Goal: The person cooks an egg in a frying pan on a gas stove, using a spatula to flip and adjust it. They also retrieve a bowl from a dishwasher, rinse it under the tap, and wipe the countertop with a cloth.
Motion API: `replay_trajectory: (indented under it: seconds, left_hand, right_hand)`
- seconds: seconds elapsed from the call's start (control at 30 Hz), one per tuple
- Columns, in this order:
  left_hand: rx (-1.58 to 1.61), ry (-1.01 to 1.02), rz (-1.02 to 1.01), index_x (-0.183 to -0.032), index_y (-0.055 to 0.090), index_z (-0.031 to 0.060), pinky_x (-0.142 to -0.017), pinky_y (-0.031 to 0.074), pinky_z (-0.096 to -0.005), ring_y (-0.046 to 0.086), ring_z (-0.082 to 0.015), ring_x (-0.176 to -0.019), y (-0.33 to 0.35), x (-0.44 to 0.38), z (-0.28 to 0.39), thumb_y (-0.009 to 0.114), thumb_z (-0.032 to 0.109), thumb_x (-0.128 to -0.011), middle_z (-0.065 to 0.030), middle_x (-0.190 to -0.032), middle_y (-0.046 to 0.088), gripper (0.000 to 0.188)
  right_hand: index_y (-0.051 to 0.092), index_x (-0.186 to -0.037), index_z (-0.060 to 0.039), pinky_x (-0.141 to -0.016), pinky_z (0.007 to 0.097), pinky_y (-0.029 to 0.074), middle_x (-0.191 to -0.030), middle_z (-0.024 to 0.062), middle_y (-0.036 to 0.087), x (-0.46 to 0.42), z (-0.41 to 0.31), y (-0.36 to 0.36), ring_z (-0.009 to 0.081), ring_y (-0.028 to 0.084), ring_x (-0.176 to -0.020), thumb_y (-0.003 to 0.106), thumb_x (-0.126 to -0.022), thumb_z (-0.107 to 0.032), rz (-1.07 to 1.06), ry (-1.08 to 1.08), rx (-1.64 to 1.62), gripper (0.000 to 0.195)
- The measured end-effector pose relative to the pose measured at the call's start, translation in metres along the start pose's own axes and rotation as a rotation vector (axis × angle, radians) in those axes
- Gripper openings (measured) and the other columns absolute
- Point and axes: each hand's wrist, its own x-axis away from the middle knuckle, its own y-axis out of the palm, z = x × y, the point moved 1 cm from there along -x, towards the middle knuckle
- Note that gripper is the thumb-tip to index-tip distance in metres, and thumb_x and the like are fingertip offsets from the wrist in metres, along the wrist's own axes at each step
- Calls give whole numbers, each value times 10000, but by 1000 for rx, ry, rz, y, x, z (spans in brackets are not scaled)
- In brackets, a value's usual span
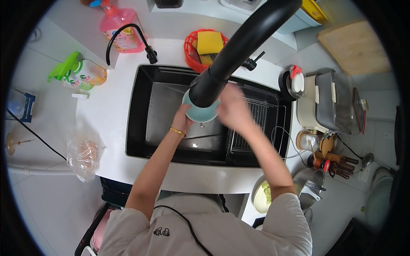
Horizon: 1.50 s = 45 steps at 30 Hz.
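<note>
My left hand (pixel 183 120) grips the left rim of a pale blue bowl (pixel 202 114) over the black sink basin (pixel 166 108). The black faucet spout (pixel 209 86) hangs right above the bowl and hides much of its inside. At the bowl's right side is my right hand (pixel 233 107), blurred by motion. Its fingers are partly hidden, so whether it touches the bowl or holds anything is unclear. To the right, a wire drying rack (pixel 256 124) sits in the sink. A small drain fitting (pixel 202 125) shows below the bowl.
Behind the sink stand a red basket (pixel 189 52) with a yellow sponge (pixel 209 42), a pink soap bottle (pixel 123 32) and a faucet lever (pixel 251 63). A spray bottle (pixel 86 74) and a plastic bag (pixel 86 153) are left. A plate (pixel 260 200) and metal bowl (pixel 309 182) sit right.
</note>
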Motion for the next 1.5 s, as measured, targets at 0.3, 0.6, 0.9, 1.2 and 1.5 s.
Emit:
replay_trajectory:
  seconds: [0.3,0.6,0.9,1.2,1.5]
  left_hand:
    - [-229,77,242,-1155,455,38,-684,478,-330,553,-200,-877,-34,-27,3,501,256,-838,-107,-1011,555,387]
    - [-527,75,152,-1062,517,-16,-736,455,-298,570,-189,-878,-43,-37,10,516,162,-829,-103,-970,585,293]
    - [-69,-178,156,-1072,523,-11,-734,473,-302,564,-193,-887,-27,-39,-24,480,101,-829,-111,-972,581,271]
    - [-723,0,-68,-1103,479,-41,-760,470,-315,588,-219,-839,-17,-37,14,491,13,-770,-115,-967,587,338]
    - [114,-133,292,-1111,441,-40,-787,487,-372,544,-276,-966,-33,-26,-44,473,-20,-783,-150,-1080,511,330]
  right_hand:
    - [485,-1155,-33,-928,310,348,-1160,70,524,31,-21,97,180,478,-1084,476,-775,-138,-453,-237,483,394]
    - [451,-1207,-66,-1042,342,244,-1317,88,392,17,-8,83,145,441,-1151,435,-798,-131,-818,-448,557,414]
    - [439,-1179,12,-922,328,379,-1183,186,491,18,-41,92,278,504,-1073,456,-775,-93,-702,10,207,418]
    - [301,-1339,-136,-1082,434,24,-1424,-14,216,26,2,81,129,179,-1309,361,-850,-190,-516,-380,960,496]
    - [610,-973,-59,-838,360,424,-917,68,604,29,11,46,198,558,-824,551,-763,-97,-394,-16,-298,222]
